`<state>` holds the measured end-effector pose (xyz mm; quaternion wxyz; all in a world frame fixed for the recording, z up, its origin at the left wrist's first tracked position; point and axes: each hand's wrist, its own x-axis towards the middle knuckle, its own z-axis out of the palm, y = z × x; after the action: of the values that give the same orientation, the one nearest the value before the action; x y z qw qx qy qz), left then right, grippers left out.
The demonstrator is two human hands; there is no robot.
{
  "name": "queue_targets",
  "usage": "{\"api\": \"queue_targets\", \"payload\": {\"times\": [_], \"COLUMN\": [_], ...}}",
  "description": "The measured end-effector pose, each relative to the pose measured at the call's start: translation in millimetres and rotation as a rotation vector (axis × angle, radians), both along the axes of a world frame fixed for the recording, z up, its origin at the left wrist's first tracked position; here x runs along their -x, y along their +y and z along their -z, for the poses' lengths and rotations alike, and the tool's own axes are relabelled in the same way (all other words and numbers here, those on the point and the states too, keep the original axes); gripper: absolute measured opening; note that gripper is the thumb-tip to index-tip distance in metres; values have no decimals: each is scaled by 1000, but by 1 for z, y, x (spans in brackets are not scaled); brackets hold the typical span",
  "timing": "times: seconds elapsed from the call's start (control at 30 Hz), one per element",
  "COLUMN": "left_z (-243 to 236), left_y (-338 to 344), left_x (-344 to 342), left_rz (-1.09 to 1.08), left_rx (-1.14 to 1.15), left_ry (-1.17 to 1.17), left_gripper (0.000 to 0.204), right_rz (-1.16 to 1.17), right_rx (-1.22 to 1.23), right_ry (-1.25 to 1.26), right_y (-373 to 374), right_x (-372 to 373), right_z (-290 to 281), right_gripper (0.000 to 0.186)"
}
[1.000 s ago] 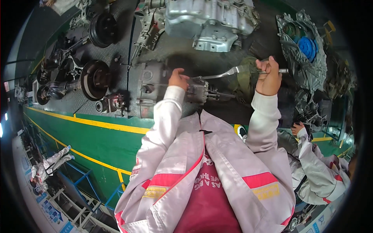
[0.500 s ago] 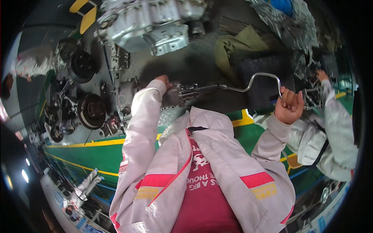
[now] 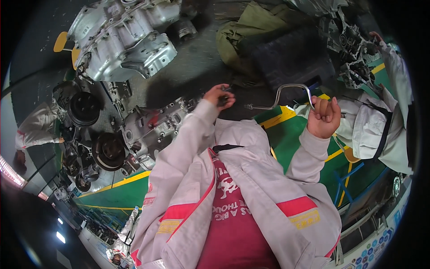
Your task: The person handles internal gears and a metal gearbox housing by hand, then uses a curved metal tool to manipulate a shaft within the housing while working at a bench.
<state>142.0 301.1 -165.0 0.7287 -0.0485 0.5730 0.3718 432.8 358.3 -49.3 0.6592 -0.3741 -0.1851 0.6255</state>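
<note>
A bent steel speed brace (image 3: 293,86) is gripped at its right end by my right hand (image 3: 323,117), which is closed round it. The free tip of the brace points left toward my left hand (image 3: 218,97), with a gap between them. My left hand is closed on a small dark piece (image 3: 226,89), mostly covered by the fingers; its kind cannot be made out. Left of that hand and partly behind my sleeve lies a grey metal gearbox casing (image 3: 154,127) on the dark bench.
A large silver housing (image 3: 134,45) stands at the far left. A black box (image 3: 293,58) and olive cloth (image 3: 251,27) lie ahead. Round black drums (image 3: 109,151) sit left. Another person in pale overalls (image 3: 367,125) is close on my right, by metal parts (image 3: 358,74).
My left hand has left the gearbox casing and moved right, now with a small dark piece. The brace has come away from the casing, its tip bare. The view has turned.
</note>
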Motion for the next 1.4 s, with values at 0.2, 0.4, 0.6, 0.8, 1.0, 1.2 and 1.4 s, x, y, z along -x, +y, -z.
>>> {"api": "queue_targets", "payload": {"times": [0.2,0.4,0.6,0.8,1.0,1.2,1.4], "left_z": [91,79,20,20,-72,-96,-125], "left_y": [28,45,-27,-152,-234,-279,-285], "left_x": [-52,-46,0,53,83,120,122], "left_rz": [-226,-118,12,171,-51,-801,-1211], "left_rx": [264,246,-6,-225,-384,-685,-907], "left_ry": [-16,100,-17,171,581,393,-506], "left_gripper": [19,42,47,28,16,47,74], "right_rz": [-42,-37,-121,-432,-779,-786,-591], "right_rx": [-22,22,-38,-280,-826,-812,-670], "right_ry": [-120,-167,-208,-105,-134,47,-218], "right_y": [-6,-11,-11,-17,-39,-65,-89], "right_x": [-10,-22,2,62,173,295,363], "right_z": [-5,-4,-4,-47,-127,-147,-107], "right_gripper": [46,46,44,46,55,55,55]}}
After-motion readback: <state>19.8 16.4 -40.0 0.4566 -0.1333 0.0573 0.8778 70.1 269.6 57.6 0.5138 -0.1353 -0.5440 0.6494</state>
